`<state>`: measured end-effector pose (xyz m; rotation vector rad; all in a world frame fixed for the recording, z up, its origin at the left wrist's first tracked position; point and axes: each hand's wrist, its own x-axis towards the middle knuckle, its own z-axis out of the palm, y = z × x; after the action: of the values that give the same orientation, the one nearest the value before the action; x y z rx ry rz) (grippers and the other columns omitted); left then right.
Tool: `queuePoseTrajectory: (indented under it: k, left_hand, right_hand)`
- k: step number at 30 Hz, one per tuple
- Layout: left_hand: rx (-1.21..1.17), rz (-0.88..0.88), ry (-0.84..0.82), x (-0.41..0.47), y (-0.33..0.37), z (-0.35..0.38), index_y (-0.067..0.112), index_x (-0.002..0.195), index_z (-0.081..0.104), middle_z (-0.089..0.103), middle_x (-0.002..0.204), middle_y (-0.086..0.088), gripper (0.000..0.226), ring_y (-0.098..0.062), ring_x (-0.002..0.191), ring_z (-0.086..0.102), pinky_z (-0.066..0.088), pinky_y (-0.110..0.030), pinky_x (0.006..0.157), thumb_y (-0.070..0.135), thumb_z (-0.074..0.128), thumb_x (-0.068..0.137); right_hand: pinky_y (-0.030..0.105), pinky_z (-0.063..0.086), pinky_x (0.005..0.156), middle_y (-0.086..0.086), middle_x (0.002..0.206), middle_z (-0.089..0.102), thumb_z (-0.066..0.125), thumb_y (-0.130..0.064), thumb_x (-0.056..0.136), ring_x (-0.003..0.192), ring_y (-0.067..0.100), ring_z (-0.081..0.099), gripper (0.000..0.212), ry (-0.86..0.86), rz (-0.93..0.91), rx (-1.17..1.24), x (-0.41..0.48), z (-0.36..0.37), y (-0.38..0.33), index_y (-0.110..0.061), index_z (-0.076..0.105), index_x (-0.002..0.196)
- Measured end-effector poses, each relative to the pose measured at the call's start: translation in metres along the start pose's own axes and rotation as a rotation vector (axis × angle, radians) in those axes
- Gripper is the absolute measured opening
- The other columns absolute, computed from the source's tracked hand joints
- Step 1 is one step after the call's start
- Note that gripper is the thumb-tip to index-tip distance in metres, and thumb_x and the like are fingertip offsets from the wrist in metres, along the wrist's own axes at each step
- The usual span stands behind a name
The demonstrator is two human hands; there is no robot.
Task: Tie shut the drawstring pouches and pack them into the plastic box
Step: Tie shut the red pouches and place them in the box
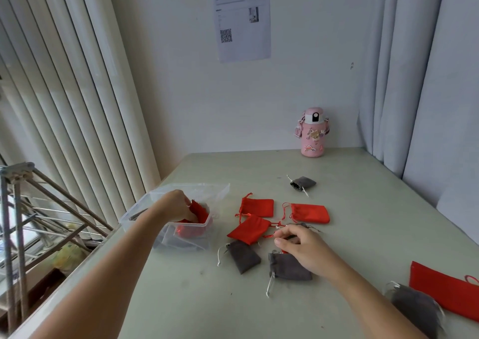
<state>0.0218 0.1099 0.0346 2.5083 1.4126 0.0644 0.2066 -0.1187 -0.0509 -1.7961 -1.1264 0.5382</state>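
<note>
Here, the left hand is down in the box. It grips a red pouch, and its fingertips are hidden behind the cloth. The right hand is curled over the middle of the worktop. It pinches the red cord of a second red pouch. A bit of red peeks out under its palm, and I cannot tell what it is. This hand also covers most of one grey pouch.

The box is clear plastic and sits at the left edge of the worktop. Through its wall I see a red shape and a grey shape, too blurry to count.

Four red pouches lie on the worktop. One is the pouch with the pinched cord. A third red pouch and a fourth red pouch lie just past it. A big red pouch is cut off at the right edge.

There are five grey ones: the half-hidden one, a left grey pouch and a middle grey pouch near the right hand, a far grey pouch, and a blurry grey pouch at the bottom right.

One pink bottle with stickers stands at the back. A paper on the wall has a square code, but its words are too blurry to read.
</note>
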Motion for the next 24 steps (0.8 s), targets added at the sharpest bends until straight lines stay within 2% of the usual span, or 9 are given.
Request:
queuePoseTrajectory:
  k: [4,6,9,11,15,18,20,24]
  left_hand:
    - [0.070,-0.070,-0.015,0.007,-0.002,0.003,0.008,0.096,0.060,0.058,0.086,-0.003,0.044,-0.016,0.075,0.050,0.037,-0.019,0.056,0.042,0.076,0.074]
    - [0.125,-0.072,-0.053,0.009,-0.002,0.002,0.009,0.095,0.058,0.058,0.088,-0.002,0.048,-0.017,0.080,0.051,0.039,-0.020,0.063,0.050,0.073,0.074]
    - [0.157,-0.075,-0.152,0.009,0.002,-0.003,0.010,0.107,0.059,0.056,0.093,0.000,0.050,-0.015,0.086,0.051,0.037,-0.019,0.070,0.054,0.063,0.082]
    - [0.181,-0.074,-0.205,0.007,0.006,-0.007,0.009,0.116,0.058,0.055,0.095,0.000,0.054,-0.015,0.086,0.051,0.037,-0.019,0.070,0.054,0.058,0.085]
    - [0.119,-0.082,-0.276,0.011,0.010,-0.008,0.007,0.120,0.055,0.057,0.098,-0.003,0.060,-0.018,0.086,0.053,0.041,-0.020,0.067,0.057,0.051,0.088]
    - [0.037,-0.114,-0.314,0.014,0.011,-0.006,0.006,0.124,0.052,0.060,0.114,-0.009,0.067,-0.022,0.098,0.059,0.046,-0.026,0.081,0.062,0.046,0.088]
    - [0.072,-0.116,-0.296,0.014,0.011,-0.003,0.007,0.125,0.052,0.059,0.117,-0.008,0.073,-0.023,0.104,0.058,0.045,-0.028,0.091,0.068,0.039,0.087]
    - [0.206,-0.070,-0.212,0.013,0.015,0.008,0.006,0.127,0.052,0.056,0.109,-0.005,0.071,-0.019,0.094,0.049,0.033,-0.024,0.084,0.064,0.028,0.092]
  right_hand:
    - [0.013,0.046,0.074,-0.007,0.084,0.065,0.062,-0.017,0.091,0.075,0.006,0.059,0.006,-0.007,0.000,0.004,0.000,0.000,0.001,-0.022,0.062,0.090]
    - [0.013,0.046,0.075,-0.007,0.082,0.065,0.062,-0.017,0.091,0.075,0.005,0.060,0.006,-0.012,0.006,0.007,0.000,0.000,0.002,-0.023,0.062,0.089]
    - [0.021,0.050,0.081,-0.004,0.086,0.067,0.063,-0.018,0.090,0.081,0.010,0.064,0.008,-0.008,0.006,0.001,0.001,0.001,0.004,-0.026,0.062,0.088]
    - [0.024,0.051,0.084,-0.003,0.091,0.068,0.063,-0.018,0.090,0.087,0.013,0.065,0.007,-0.008,0.004,-0.004,0.001,0.001,0.005,-0.025,0.062,0.089]
    - [0.025,0.052,0.085,-0.002,0.096,0.067,0.064,-0.019,0.089,0.089,0.014,0.066,0.007,-0.012,-0.007,-0.008,0.002,0.001,0.007,-0.025,0.062,0.091]
    - [0.026,0.052,0.085,-0.002,0.096,0.067,0.064,-0.018,0.089,0.089,0.015,0.065,0.007,-0.007,-0.011,-0.010,0.004,0.002,0.008,-0.024,0.062,0.092]
    - [0.025,0.052,0.085,-0.002,0.095,0.066,0.064,-0.018,0.089,0.089,0.015,0.065,0.007,-0.004,-0.013,-0.012,0.004,0.002,0.010,-0.024,0.062,0.091]
    - [0.023,0.052,0.083,-0.002,0.097,0.066,0.064,-0.019,0.089,0.088,0.013,0.065,0.006,-0.001,-0.016,-0.016,0.005,0.003,0.012,-0.023,0.063,0.093]
